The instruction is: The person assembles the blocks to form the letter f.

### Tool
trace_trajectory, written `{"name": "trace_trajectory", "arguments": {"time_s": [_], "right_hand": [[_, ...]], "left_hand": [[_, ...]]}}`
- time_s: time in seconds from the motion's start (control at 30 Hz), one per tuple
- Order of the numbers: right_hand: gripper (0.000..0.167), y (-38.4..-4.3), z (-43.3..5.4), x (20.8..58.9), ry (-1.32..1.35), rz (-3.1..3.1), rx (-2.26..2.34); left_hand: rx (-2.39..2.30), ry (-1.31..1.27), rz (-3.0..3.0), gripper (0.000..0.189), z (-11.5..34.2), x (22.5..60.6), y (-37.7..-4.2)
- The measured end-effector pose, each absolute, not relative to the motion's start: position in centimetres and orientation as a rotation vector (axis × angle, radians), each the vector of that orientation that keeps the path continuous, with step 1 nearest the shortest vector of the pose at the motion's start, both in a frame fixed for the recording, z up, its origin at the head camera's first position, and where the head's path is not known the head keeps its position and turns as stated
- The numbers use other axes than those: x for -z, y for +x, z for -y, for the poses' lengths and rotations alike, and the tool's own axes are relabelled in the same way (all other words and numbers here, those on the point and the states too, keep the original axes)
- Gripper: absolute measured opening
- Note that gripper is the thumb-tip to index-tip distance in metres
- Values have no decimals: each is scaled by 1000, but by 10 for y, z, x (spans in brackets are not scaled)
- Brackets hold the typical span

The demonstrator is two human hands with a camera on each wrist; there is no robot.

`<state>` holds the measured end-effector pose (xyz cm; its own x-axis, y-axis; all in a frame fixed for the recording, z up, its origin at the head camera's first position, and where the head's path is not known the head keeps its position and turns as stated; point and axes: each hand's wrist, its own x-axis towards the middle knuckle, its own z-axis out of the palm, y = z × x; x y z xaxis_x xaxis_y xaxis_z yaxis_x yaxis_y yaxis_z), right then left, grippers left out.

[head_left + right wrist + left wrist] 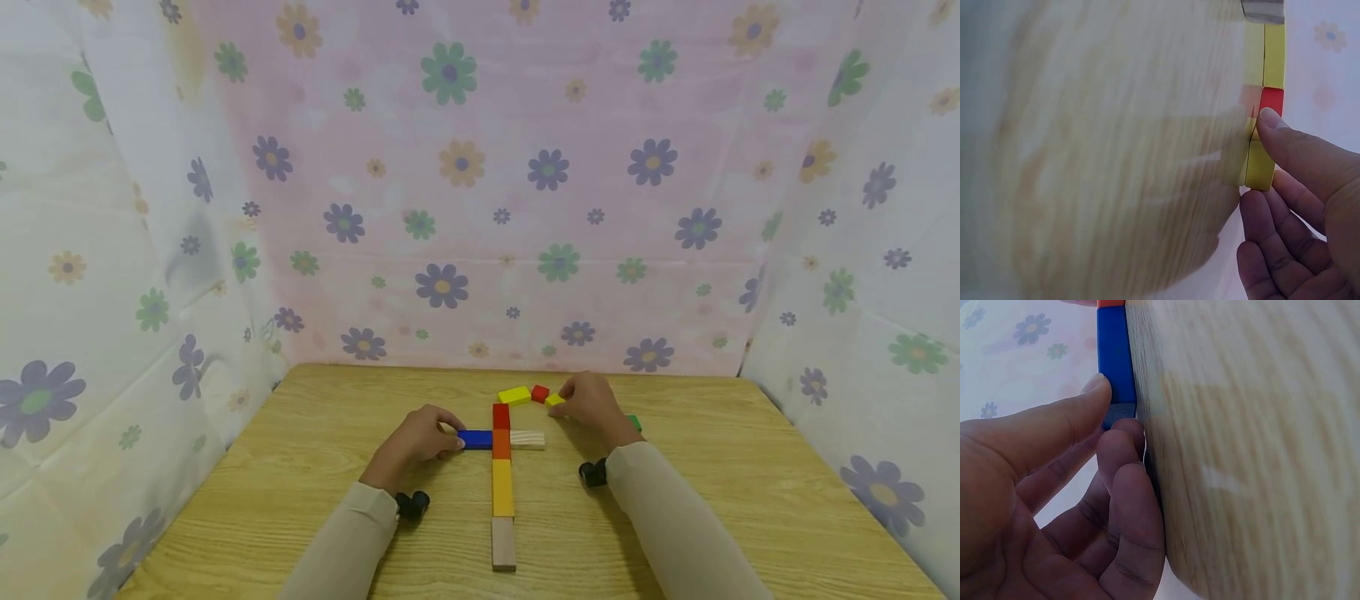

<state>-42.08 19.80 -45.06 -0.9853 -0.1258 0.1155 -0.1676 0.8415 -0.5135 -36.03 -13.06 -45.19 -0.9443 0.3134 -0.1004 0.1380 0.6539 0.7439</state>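
In the head view, my left hand (417, 435) holds the left end of a blue block (476, 440); the left wrist view has the thumb against its side, and the index fingertip is partly hidden. My right hand (594, 407) grips a small yellow block (554, 401) lying beside a red block (540, 393). Left of that red one is a longer yellow block (514, 396). Between the hands, a column runs toward me: red block (501, 416), orange block (501, 444), amber block (502, 487) and plain wooden block (503, 543). The blue block meets the column's left side.
A light wooden block (528, 440) extends from the column's right side. Part of a green block (634, 422) shows behind the right wrist. Flowered cloth (510, 250) surrounds the back and sides of the wooden table (360, 383).
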Motion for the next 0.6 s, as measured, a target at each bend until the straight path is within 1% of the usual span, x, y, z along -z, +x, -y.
{"name": "trace_trajectory", "arguments": {"time_s": [0.6], "right_hand": [[46,-419,-195,449,165,2969,-860]], "left_hand": [[-1177,371,-2635,22,131,453,-362]]}}
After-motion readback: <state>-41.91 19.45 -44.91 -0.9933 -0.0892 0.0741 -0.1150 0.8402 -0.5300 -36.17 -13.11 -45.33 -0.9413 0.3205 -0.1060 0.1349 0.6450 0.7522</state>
